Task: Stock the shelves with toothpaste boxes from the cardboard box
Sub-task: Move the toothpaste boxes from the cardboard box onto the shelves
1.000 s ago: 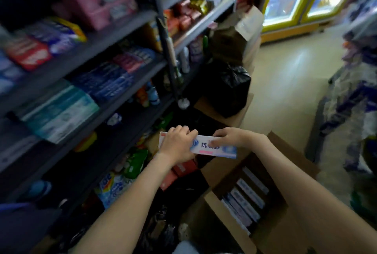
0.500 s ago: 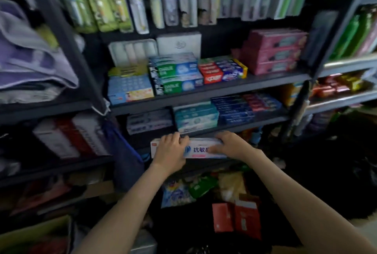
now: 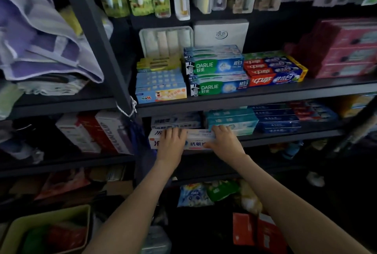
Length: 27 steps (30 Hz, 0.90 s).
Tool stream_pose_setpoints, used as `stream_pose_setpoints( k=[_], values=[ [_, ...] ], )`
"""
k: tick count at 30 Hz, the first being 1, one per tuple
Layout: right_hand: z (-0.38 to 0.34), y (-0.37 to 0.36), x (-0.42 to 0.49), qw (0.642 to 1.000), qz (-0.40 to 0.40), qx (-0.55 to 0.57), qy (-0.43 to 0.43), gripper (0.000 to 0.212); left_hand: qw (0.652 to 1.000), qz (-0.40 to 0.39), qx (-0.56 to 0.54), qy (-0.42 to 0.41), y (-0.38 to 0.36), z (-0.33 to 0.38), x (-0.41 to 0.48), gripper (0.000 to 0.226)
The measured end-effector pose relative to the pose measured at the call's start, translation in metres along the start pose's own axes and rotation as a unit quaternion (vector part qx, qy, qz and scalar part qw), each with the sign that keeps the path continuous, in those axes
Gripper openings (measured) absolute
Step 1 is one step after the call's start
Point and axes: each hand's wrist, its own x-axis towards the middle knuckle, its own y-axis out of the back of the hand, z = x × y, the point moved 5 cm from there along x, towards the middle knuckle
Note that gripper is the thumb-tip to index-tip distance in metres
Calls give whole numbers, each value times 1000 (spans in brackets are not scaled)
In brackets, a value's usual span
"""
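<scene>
Toothpaste box (image 3: 196, 144), white, lies lengthwise at the front lip of the middle shelf (image 3: 285, 137), centre frame. Left hand (image 3: 171, 144) and right hand (image 3: 225, 143) grip it, fingers curled over its top edge. Pale boxes (image 3: 175, 121) sit just behind, and teal boxes (image 3: 230, 120) crowd its right end.

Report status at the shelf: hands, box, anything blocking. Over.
Left hand and right hand both grip the toothpaste box. Box at front edge of lower shelf. White boxes stacked close behind; right end overlaps teal boxes.

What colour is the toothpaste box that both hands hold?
The toothpaste box is white with blue lettering; head view.
</scene>
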Motion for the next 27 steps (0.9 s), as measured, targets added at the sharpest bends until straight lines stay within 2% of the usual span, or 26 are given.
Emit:
stream_pose_setpoints(
  k=[3, 6, 11, 15, 18, 23, 27],
  values=[
    [4, -15, 16, 999, 28, -20, -4, 64, 1000, -16, 10, 22, -24, 1, 22, 67],
    [6, -36, 27, 998, 42, -35, -19, 60, 999, -15, 25, 46, -53, 0, 36, 60],
    [4, -83, 37, 999, 1, -34, 36, 67, 996, -34, 30, 73, -99, -13, 40, 55],
    [1, -124, 41, 992, -72, 16, 105, 65, 993, -42, 35, 104, -129, -23, 37, 56],
    [2, -141, 48, 990, -77, -4, 116, 72, 991, -52, 28, 124, -140, -22, 40, 53],
    [-4, -146, 72, 991, -66, -19, 113, 78, 983, -68, -14, 171, -154, -31, 48, 62],
    [0, -149, 84, 994, -44, -20, 94, 80, 984, -108, -48, 135, -164, -32, 60, 73]
  ],
)
